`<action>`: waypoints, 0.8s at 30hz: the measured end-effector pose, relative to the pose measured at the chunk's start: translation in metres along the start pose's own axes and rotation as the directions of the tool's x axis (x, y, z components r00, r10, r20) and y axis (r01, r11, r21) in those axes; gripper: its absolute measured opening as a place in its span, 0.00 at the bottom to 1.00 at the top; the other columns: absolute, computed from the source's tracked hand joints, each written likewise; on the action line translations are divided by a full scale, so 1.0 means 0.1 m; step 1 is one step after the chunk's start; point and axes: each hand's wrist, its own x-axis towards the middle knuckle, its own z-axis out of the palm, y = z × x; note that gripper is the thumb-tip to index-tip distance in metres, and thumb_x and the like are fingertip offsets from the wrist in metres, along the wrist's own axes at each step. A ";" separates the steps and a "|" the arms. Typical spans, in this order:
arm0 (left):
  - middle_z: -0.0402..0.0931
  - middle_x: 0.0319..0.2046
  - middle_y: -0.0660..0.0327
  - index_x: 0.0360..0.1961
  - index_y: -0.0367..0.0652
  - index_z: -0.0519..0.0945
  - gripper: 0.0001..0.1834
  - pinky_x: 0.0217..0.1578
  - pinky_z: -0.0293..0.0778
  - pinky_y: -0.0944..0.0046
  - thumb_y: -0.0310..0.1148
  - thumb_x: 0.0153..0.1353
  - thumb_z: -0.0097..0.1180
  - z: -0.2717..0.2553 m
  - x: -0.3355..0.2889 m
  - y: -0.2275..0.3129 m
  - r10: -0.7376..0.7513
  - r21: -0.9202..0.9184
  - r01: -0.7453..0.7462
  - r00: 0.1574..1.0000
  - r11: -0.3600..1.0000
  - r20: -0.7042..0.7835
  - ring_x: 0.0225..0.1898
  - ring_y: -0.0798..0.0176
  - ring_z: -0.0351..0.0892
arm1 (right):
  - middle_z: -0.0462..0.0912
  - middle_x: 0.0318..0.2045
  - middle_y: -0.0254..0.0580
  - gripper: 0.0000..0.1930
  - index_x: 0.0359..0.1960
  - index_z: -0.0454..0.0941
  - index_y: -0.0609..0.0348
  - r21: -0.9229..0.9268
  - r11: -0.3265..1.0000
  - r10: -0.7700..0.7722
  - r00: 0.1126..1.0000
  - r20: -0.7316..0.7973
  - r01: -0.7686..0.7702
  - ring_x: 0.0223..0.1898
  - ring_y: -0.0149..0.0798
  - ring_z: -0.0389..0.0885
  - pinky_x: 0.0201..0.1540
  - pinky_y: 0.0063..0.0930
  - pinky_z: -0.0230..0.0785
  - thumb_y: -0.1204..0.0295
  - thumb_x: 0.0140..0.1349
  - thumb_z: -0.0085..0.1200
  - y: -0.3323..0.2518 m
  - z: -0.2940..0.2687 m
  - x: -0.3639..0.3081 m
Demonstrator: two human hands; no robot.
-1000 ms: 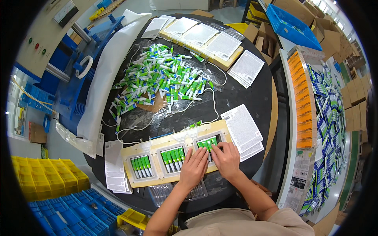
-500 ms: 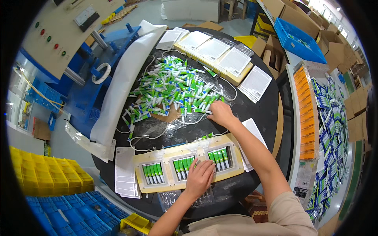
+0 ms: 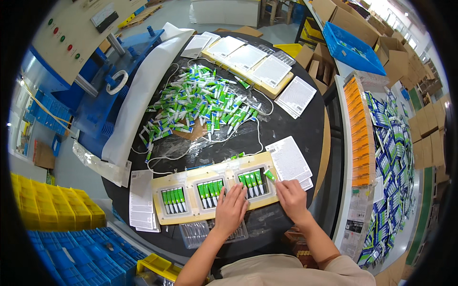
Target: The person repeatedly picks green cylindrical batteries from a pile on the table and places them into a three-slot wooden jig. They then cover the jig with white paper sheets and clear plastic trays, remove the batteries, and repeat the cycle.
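A cream-yellow tray frame (image 3: 167, 218) with three windows lies in front of me. Rows of small green-and-white tubes (image 3: 208, 190) stand side by side in its windows. My left hand (image 3: 232, 207) rests with stretched fingers over the divider between the middle and right windows. By the frame's right end, my right hand (image 3: 292, 198) pinches a green tube (image 3: 270, 175), which points up and left beside the right window. Farther back on the black round table (image 3: 238, 143) lies a big loose heap of the same tubes (image 3: 200, 102).
A second yellow frame (image 3: 273, 89) with white printed cards stands at the far side. Card stacks (image 3: 142, 200) (image 3: 290, 159) flank the near frame. Clear plastic blisters (image 3: 194, 233) lie under its front edge. A white cable (image 3: 191, 153) crosses the table. At right is a bench of packaged tubes (image 3: 391, 190).
My right hand has come back from the heap to the frame's right end, now with a tube in its fingers. My left hand still rests on the frame. The whole view has shifted slightly.
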 end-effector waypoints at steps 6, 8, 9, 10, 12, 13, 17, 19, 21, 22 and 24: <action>0.64 0.73 0.55 0.71 0.38 0.68 0.36 0.74 0.50 0.40 0.46 0.68 0.61 0.09 0.07 0.02 0.040 0.083 -0.052 0.989 0.995 0.141 0.76 0.54 0.59 | 0.80 0.31 0.42 0.14 0.43 0.84 0.66 -0.020 1.000 -0.015 0.999 -0.036 0.014 0.31 0.44 0.79 0.32 0.36 0.73 0.80 0.54 0.66 -0.13 0.32 -0.12; 0.64 0.73 0.55 0.71 0.38 0.68 0.36 0.75 0.49 0.40 0.47 0.68 0.60 0.12 0.10 0.01 0.044 0.110 -0.063 0.985 0.992 0.166 0.76 0.54 0.58 | 0.81 0.35 0.43 0.13 0.43 0.84 0.65 -0.011 0.998 0.054 0.999 -0.002 -0.054 0.35 0.45 0.79 0.39 0.40 0.73 0.77 0.55 0.66 -0.18 0.38 -0.13; 0.64 0.74 0.55 0.71 0.38 0.68 0.36 0.75 0.49 0.39 0.48 0.68 0.60 0.13 0.12 0.01 0.048 0.116 -0.069 0.983 0.991 0.179 0.76 0.54 0.58 | 0.81 0.37 0.43 0.13 0.43 0.84 0.64 -0.014 0.997 0.077 0.997 0.002 -0.077 0.37 0.45 0.79 0.41 0.41 0.72 0.76 0.56 0.66 -0.19 0.40 -0.13; 0.63 0.74 0.55 0.71 0.38 0.68 0.36 0.75 0.48 0.39 0.48 0.68 0.60 0.14 0.14 -0.01 0.050 0.120 -0.074 0.981 0.990 0.188 0.77 0.54 0.57 | 0.81 0.39 0.44 0.13 0.43 0.83 0.64 -0.011 0.996 0.088 0.996 0.009 -0.088 0.39 0.46 0.79 0.44 0.42 0.72 0.76 0.56 0.66 -0.20 0.41 -0.13; 0.63 0.74 0.55 0.71 0.39 0.68 0.36 0.75 0.47 0.38 0.49 0.68 0.59 0.16 0.16 -0.03 0.060 0.119 -0.084 0.980 0.989 0.192 0.77 0.54 0.57 | 0.82 0.44 0.45 0.14 0.45 0.83 0.63 -0.003 0.995 0.102 0.994 0.037 -0.102 0.44 0.47 0.79 0.49 0.44 0.71 0.74 0.57 0.66 -0.21 0.40 -0.13; 0.63 0.74 0.55 0.71 0.39 0.68 0.36 0.75 0.47 0.37 0.48 0.68 0.60 0.16 0.17 -0.05 0.066 0.113 -0.088 0.980 0.990 0.188 0.77 0.54 0.57 | 0.82 0.47 0.46 0.15 0.46 0.83 0.63 0.015 0.995 0.093 0.995 0.028 -0.094 0.47 0.48 0.79 0.51 0.45 0.71 0.74 0.57 0.65 -0.20 0.38 -0.12; 0.63 0.74 0.55 0.71 0.39 0.68 0.36 0.75 0.47 0.35 0.48 0.68 0.59 0.10 0.13 -0.07 0.060 0.039 -0.067 0.985 0.997 0.162 0.76 0.54 0.58 | 0.81 0.53 0.48 0.17 0.50 0.81 0.63 0.034 0.999 0.021 0.993 0.118 -0.025 0.55 0.51 0.79 0.58 0.46 0.70 0.74 0.59 0.64 -0.12 0.28 -0.02; 0.63 0.74 0.55 0.72 0.39 0.67 0.37 0.75 0.47 0.35 0.47 0.68 0.59 0.07 0.12 -0.04 0.043 0.017 -0.046 0.990 0.999 0.137 0.76 0.53 0.58 | 0.81 0.54 0.48 0.18 0.51 0.81 0.63 0.002 0.999 -0.049 0.981 0.188 0.049 0.57 0.52 0.78 0.60 0.46 0.70 0.74 0.59 0.63 -0.05 0.19 0.03; 0.61 0.75 0.55 0.73 0.39 0.65 0.38 0.75 0.46 0.36 0.49 0.69 0.58 0.06 0.16 0.03 0.075 0.047 -0.079 0.993 0.996 0.092 0.77 0.54 0.57 | 0.81 0.55 0.48 0.18 0.52 0.80 0.65 0.077 0.997 0.001 0.982 0.189 -0.016 0.58 0.53 0.77 0.62 0.46 0.69 0.74 0.60 0.62 0.03 0.10 0.07; 0.60 0.75 0.56 0.73 0.40 0.65 0.38 0.75 0.46 0.37 0.51 0.69 0.57 0.07 0.19 0.06 0.076 0.067 -0.088 0.983 0.994 0.167 0.77 0.54 0.56 | 0.81 0.55 0.48 0.18 0.52 0.80 0.65 0.119 0.993 0.004 0.983 0.185 -0.027 0.58 0.53 0.77 0.62 0.46 0.69 0.75 0.60 0.61 0.07 0.07 0.09; 0.59 0.76 0.56 0.74 0.40 0.63 0.39 0.76 0.45 0.38 0.53 0.70 0.55 0.14 0.28 0.12 0.116 0.082 -0.134 0.973 0.988 0.198 0.78 0.55 0.55 | 0.79 0.58 0.51 0.20 0.56 0.78 0.65 0.129 0.989 0.037 0.976 0.216 -0.066 0.61 0.54 0.76 0.64 0.48 0.68 0.75 0.62 0.60 0.14 0.04 0.11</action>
